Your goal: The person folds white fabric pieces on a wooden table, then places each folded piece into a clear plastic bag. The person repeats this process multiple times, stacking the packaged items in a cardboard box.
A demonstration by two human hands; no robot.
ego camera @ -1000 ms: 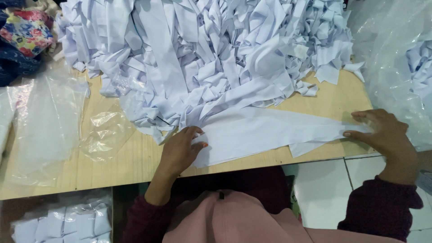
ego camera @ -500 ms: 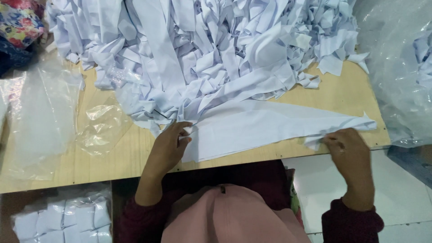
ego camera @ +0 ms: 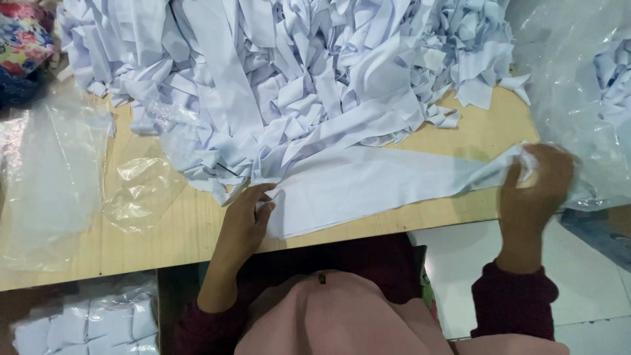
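A long white fabric strip (ego camera: 374, 187) lies flat along the front of the wooden table (ego camera: 164, 230), wide at the left and narrowing to the right. My left hand (ego camera: 246, 217) pinches its wide left end against the table. My right hand (ego camera: 532, 181) grips the narrow right end at the table's right edge, lifted slightly and blurred. Behind the strip rises a large heap of white fabric strips (ego camera: 296, 72).
Clear plastic bags (ego camera: 59, 177) lie on the left of the table, with a crumpled one (ego camera: 141, 190) nearer the strip. A big plastic bag of white pieces (ego camera: 585, 85) stands at the right. Floral cloth (ego camera: 23, 39) sits far left. Bagged white pieces (ego camera: 92, 322) rest below.
My right hand has closed on the strip's narrow end and lifted it a little. My left hand has stayed on the wide end.
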